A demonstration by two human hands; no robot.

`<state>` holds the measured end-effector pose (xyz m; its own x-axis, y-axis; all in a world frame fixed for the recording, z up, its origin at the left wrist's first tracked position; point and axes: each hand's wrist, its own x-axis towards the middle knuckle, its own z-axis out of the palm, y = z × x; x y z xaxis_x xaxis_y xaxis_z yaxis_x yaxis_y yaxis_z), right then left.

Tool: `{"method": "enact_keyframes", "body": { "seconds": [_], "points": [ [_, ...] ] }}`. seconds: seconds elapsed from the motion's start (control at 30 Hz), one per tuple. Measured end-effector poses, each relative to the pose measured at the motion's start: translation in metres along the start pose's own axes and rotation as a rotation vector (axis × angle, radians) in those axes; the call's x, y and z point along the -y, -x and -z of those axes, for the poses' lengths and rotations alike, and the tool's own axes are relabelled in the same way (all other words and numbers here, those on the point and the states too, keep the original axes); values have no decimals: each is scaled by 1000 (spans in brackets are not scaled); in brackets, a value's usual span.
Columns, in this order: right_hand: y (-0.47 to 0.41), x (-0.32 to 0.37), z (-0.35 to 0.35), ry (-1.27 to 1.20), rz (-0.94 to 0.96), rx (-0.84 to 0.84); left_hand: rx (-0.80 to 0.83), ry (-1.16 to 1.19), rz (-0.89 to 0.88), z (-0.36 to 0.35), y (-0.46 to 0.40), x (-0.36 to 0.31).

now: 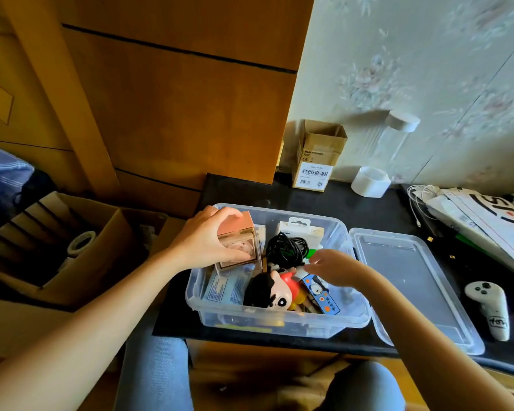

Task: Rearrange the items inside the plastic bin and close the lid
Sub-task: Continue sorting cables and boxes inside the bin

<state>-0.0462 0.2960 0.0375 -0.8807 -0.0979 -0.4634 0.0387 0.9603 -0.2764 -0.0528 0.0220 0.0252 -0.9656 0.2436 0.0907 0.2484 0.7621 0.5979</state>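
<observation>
A clear plastic bin [279, 321] stands open on a dark table. My left hand [204, 238] grips a pink-topped clear display box [241, 244] at the bin's back left corner. My right hand [334, 268] reaches into the bin's right side, fingers touching items near a cartoon boy figure [275, 290] and a blue printed card [321, 293]; what it holds is unclear. A coil of black cable [287, 249] and a white packaged item [300, 229] lie at the back. The clear lid [410, 280] lies flat on the table, right of the bin.
A white game controller [488, 304] lies right of the lid. A small cardboard box [318, 155], white tape roll [370, 180] and clear bottle [389, 137] stand at the back by the wall. Papers and white cables [487, 215] sit far right. An open carton [72, 247] is on the left.
</observation>
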Motion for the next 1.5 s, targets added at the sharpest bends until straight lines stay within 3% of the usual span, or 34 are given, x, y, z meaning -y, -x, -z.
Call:
{"method": "enact_keyframes", "body": {
  "seconds": [0.13, 0.23, 0.3, 0.43, 0.5, 0.6, 0.77, 0.83, 0.93, 1.23, 1.4, 1.5],
  "points": [
    [-3, -3, -7, -76, 15, -76, 24, 176, 43, 3, 1, -1],
    [-8, 0, -7, -100, 13, -68, 69, 153, 5, 2, 4, 0],
    [-10, 4, -8, -121, 36, -69, 14, 181, 18, -3, 7, 1],
    [-7, 18, -9, -225, 182, -325, -123, 303, 56, -11, 7, -2],
    [-7, 30, -8, -226, 289, -366, -173, 336, 52, -14, 6, -4],
    [-24, 51, -11, -114, 373, -287, -202, 401, 63, -14, 5, -4],
    [-62, 78, -15, 241, 305, -229, -82, 404, -2, -4, 13, 1],
    [-69, 83, -20, 390, 277, -282, -50, 370, -28, -2, 18, 4],
    [-70, 85, -25, 419, 272, -337, -13, 280, -48, -1, 22, 5],
    [-24, 47, 7, -429, 369, -624, 96, 43, -63, -6, 19, 10],
    [-4, 12, 13, -757, 287, -616, 140, -230, -66, -6, 1, -2],
    [0, -3, 16, -908, 243, -563, 118, -238, -98, -10, -9, -18]
  ]
}}
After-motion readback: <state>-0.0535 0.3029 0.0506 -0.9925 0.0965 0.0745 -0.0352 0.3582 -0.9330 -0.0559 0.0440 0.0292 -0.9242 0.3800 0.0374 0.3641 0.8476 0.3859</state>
